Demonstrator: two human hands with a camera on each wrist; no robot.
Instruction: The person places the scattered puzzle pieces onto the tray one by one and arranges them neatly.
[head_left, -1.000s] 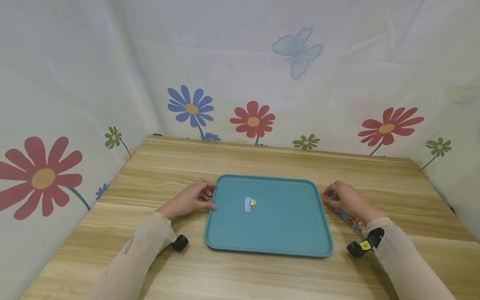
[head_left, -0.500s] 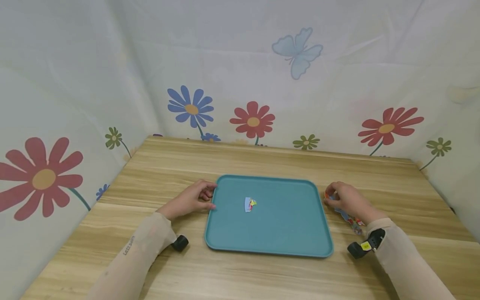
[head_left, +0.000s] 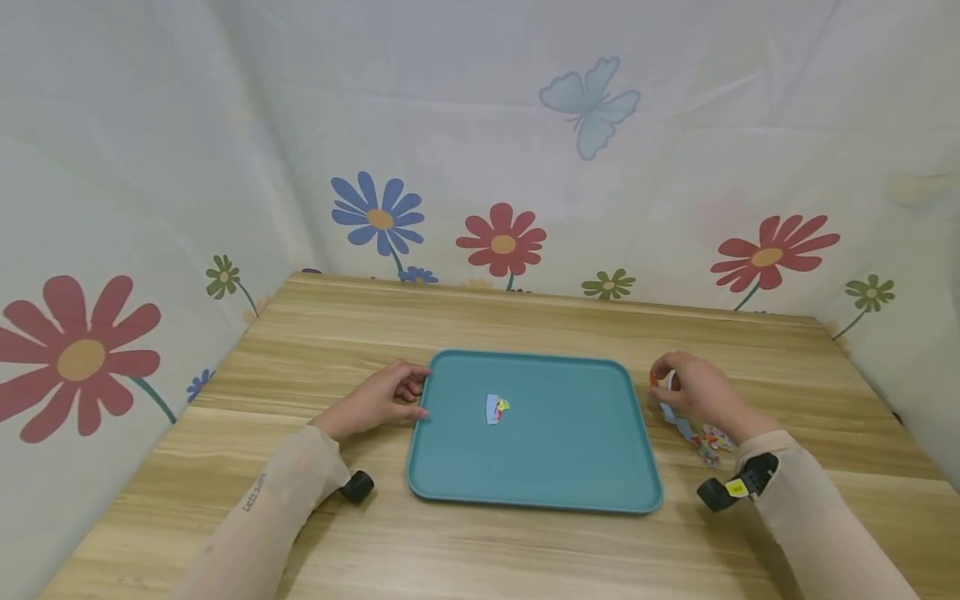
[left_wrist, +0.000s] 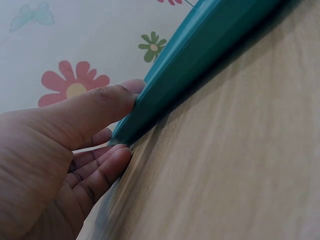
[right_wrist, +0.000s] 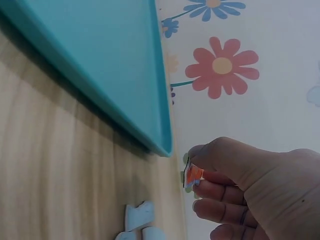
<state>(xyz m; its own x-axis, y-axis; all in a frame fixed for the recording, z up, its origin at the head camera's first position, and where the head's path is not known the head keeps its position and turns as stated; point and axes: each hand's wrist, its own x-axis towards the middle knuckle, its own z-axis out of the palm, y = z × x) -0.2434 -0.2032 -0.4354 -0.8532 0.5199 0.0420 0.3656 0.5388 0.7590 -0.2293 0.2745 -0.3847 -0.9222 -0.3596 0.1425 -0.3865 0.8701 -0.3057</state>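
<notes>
A teal tray (head_left: 540,450) lies on the table, with a small light-blue puzzle piece (head_left: 492,409) bearing a yellow and red print on its left half. At the tray's left rim, my left hand (head_left: 378,404) holds the edge; in the left wrist view the thumb (left_wrist: 131,87) laps over the rim and the fingers bend against its side. Right of the tray, my right hand (head_left: 701,390) pinches an orange-printed puzzle piece (right_wrist: 194,172) between thumb and fingers, slightly above the table. Part of that piece is hidden by the fingers.
More loose puzzle pieces (head_left: 697,437) lie by the right wrist, some light blue (right_wrist: 139,215). The wooden table (head_left: 480,550) meets a flower-printed cloth (head_left: 450,125) at the back and sides. Each wrist carries a black camera (head_left: 717,493).
My right hand has lifted a little off the table with the orange puzzle piece, uncovering more of the pieces beneath. The left hand and tray keep their places; the head view shifts slightly.
</notes>
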